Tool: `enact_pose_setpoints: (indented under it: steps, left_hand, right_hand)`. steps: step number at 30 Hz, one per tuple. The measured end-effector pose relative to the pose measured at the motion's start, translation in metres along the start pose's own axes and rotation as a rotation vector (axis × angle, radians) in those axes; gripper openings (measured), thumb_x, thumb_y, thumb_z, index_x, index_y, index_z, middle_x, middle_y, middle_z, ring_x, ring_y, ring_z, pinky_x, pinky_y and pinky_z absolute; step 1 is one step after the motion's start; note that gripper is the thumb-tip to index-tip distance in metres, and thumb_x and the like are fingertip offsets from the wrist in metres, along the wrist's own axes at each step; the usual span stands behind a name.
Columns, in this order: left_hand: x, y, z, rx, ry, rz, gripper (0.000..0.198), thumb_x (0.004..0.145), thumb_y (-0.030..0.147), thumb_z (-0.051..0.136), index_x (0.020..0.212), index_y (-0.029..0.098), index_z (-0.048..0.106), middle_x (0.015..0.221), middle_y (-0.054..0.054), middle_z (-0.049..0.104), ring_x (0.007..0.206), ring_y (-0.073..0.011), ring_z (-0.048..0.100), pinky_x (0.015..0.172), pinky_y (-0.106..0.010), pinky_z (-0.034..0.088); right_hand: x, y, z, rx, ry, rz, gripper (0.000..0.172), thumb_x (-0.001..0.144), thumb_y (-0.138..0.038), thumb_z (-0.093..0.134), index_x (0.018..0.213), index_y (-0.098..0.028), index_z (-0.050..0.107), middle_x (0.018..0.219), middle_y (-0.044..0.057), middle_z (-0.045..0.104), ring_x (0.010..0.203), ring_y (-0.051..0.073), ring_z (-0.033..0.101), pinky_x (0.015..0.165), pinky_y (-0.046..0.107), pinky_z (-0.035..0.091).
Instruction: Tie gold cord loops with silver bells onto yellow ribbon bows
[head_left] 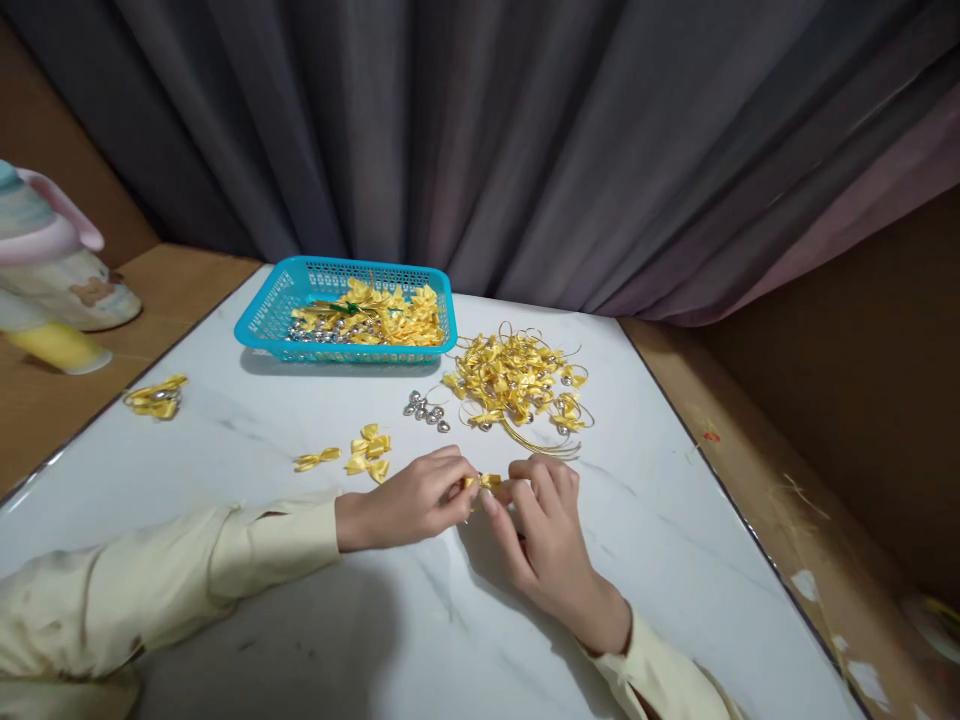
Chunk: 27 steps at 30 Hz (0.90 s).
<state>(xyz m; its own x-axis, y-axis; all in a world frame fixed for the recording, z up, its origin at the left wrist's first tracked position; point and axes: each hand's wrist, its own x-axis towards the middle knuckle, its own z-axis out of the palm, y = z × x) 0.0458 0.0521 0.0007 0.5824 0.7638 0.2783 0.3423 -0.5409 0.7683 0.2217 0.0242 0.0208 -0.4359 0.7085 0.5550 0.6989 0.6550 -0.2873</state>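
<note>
Between my hands is a small yellow ribbon bow (489, 481), partly hidden by the fingers. My left hand (431, 492) pinches its left end. My right hand (541, 520) has thumb and fingers closed around its right side. Just beyond lie several small silver bells (427, 411) in a loose cluster. A few loose yellow bows (369, 453) rest left of my left hand, with a single bow (317, 459) beside them. Behind my right hand is a heap of yellow bows with bells and gold wire ties (514, 375). Straight gold wires (536, 440) stick out at its front.
A blue plastic basket (259, 335) holding bows, bells and gold wires stands at the back of the white marbled table (247, 460). A bundled bow piece (156, 398) lies far left. A bottle with a pink handle (67, 260) stands beyond the left edge. Dark curtains (450, 140) hang behind.
</note>
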Motion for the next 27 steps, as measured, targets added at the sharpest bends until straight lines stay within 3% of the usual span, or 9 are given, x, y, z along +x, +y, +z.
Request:
enact_pose_setpoints:
  steps: [6, 13, 20, 27]
  left_hand:
    - [-0.001, 0.004, -0.002, 0.04, -0.08, 0.07, 0.017, 0.081, 0.016, 0.039, 0.065, 0.02, 0.039, 0.064, -0.002, 0.045, 0.067, -0.0169, 0.039, 0.064, -0.029, 0.034]
    - [-0.001, 0.005, -0.003, 0.031, -0.05, 0.093, 0.021, 0.082, 0.015, 0.039, 0.062, 0.02, 0.035, 0.062, -0.001, 0.041, 0.065, -0.0167, 0.038, 0.062, -0.029, 0.032]
    - [-0.002, 0.004, -0.003, 0.024, -0.052, 0.105, 0.021, 0.084, 0.014, 0.039, 0.064, 0.02, 0.037, 0.065, -0.001, 0.042, 0.066, -0.0163, 0.039, 0.063, -0.028, 0.033]
    - [-0.003, 0.002, 0.0, 0.049, -0.095, 0.093, 0.022, 0.086, 0.016, 0.037, 0.065, 0.02, 0.033, 0.067, -0.002, 0.042, 0.068, -0.0161, 0.041, 0.065, -0.028, 0.036]
  right_hand:
    - [-0.001, 0.002, 0.009, -0.107, -0.05, -0.063, 0.02, 0.09, -0.018, 0.039, 0.076, -0.015, 0.053, 0.108, 0.014, 0.054, 0.118, 0.03, 0.038, 0.089, 0.045, 0.033]
    - [-0.003, 0.004, 0.013, -0.105, -0.028, -0.126, 0.015, 0.089, -0.012, 0.043, 0.077, -0.014, 0.052, 0.114, 0.016, 0.054, 0.119, 0.031, 0.038, 0.09, 0.045, 0.033]
    - [-0.005, 0.009, 0.017, -0.128, -0.113, -0.173, 0.013, 0.089, -0.011, 0.042, 0.083, -0.013, 0.053, 0.118, 0.016, 0.054, 0.122, 0.032, 0.036, 0.09, 0.046, 0.034]
    - [-0.007, 0.009, 0.022, -0.132, 0.014, -0.264, 0.013, 0.087, -0.006, 0.042, 0.088, -0.012, 0.054, 0.109, 0.017, 0.059, 0.115, 0.029, 0.044, 0.085, 0.042, 0.037]
